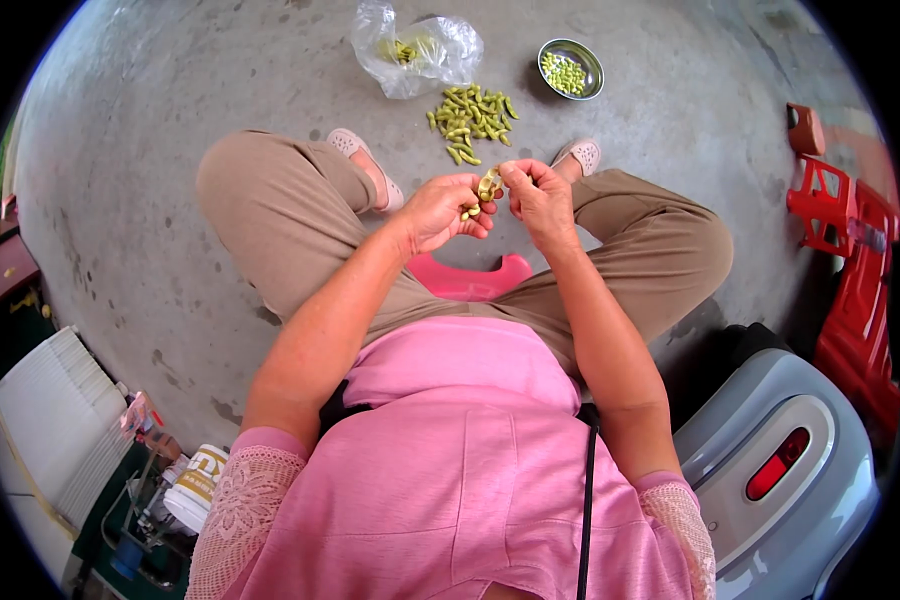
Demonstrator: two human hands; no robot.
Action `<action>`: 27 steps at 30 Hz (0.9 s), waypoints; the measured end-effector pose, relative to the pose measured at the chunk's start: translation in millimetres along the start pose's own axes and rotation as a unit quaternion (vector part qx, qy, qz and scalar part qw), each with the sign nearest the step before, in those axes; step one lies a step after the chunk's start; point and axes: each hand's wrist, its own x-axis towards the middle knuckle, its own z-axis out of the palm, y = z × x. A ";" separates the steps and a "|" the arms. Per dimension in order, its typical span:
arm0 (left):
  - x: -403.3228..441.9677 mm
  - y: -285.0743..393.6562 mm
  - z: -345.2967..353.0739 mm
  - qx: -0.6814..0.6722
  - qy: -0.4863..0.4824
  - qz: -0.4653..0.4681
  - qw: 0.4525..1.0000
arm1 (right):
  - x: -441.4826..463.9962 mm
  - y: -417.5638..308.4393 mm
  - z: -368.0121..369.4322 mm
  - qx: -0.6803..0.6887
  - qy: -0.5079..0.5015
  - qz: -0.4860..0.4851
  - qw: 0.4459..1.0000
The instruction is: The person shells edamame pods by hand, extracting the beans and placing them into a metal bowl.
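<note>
My left hand [442, 212] is closed round a few beans or pods at its fingertips. An opened pod [489, 185] sits between my two hands, and the thumb and fingers of my right hand [540, 200] pinch its right end. Beyond my hands a loose pile of green pods [473, 115] lies on the floor. Behind the pile, to the left, is a clear plastic bag [440, 50] with more pods in it. To the right of the bag stands a metal bowl [594, 83] holding shelled green beans.
A pink stool [470, 280] shows between my legs. At right are red plastic stools [823, 204] and a grey-blue scooter part [820, 400] with a red reflector. A white bucket [196, 490] and stacked white panels [60, 425] stand at lower left.
</note>
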 end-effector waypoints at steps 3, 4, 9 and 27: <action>-0.3 3.4 1.7 -0.032 -0.003 -0.005 0.999 | -0.8 -1.3 0.8 0.000 -0.006 -0.006 1.000; -1.3 4.4 1.3 -0.032 -0.003 -0.003 0.999 | -0.7 -1.8 1.3 -0.001 -0.007 -0.007 1.000; -2.6 2.2 -2.7 -0.021 -0.013 0.016 1.000 | -2.0 -2.4 0.6 -0.011 -0.009 -0.004 1.000; 0.3 7.2 -9.6 -0.119 0.099 0.050 0.987 | 102.4 -76.2 66.7 -0.113 0.036 -0.144 0.982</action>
